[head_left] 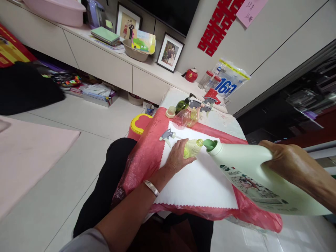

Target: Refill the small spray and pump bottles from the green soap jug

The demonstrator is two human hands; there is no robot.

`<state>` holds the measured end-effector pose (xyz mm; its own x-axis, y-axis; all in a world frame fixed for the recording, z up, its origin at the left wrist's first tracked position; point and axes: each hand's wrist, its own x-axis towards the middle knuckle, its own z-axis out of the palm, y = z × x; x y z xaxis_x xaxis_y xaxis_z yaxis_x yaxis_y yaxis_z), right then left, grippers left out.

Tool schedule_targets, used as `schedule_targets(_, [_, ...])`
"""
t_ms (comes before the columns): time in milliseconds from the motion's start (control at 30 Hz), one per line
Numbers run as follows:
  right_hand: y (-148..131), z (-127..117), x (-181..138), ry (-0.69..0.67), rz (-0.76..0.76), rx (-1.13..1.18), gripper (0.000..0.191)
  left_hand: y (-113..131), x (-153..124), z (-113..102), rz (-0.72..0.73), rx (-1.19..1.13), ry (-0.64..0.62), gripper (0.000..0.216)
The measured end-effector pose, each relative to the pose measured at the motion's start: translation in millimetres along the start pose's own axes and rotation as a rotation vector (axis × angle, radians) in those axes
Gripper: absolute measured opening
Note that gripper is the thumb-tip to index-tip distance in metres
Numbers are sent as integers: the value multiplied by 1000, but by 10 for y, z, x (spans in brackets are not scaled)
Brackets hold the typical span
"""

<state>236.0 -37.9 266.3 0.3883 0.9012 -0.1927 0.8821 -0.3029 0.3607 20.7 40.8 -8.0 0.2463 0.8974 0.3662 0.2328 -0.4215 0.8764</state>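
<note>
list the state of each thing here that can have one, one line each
Green jug: uncapped, tipped, spout at the small bottle's mouth
Small bottle: uncapped, tilted toward the jug
Left grip: closed around the small bottle
Right grip: closed on the jug's handle
Loose spray head: off any bottle, lying down
Pinkish spray bottle: upright, spray head on
Television screen: dark
Drawers: shut

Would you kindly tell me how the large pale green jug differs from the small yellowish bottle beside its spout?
The jug is much larger than the small bottle. The jug is opaque with a printed label, whereas the small bottle is see-through. The right hand grips the jug, while the left hand holds the small bottle. Both are uncapped, with their mouths close together.
</note>
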Motion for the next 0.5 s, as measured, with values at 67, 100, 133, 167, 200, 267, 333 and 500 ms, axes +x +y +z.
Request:
schedule_targets(67, [3,4,4,-4,10,-4,25,-1,-2,-1,6,-5,3,84])
schedule_targets(100, [5,7,7,-5,8,-8,25,2,-2,-3,10,-7,4,84])
schedule_targets(133, [8,10,9,-3,5,-11,24,6,-2,-5,12,-8,5,84])
schedule_targets(167, [10,12,12,0,1,-12,24,10,-2,-7,11,-7,6,84])
schedule_targets(200, [10,12,13,3,-1,-13,24,14,-1,-9,9,-6,8,84])
schedule_targets(267, [7,7,12,5,7,-21,25,19,1,-12,3,-2,8,84])
schedule_targets(333, [3,-2,6,0,18,-26,25,18,3,-11,4,-1,4,84])
schedule_targets(500, [13,-4,-5,2,9,-6,24,5,3,2,12,-5,9,85])
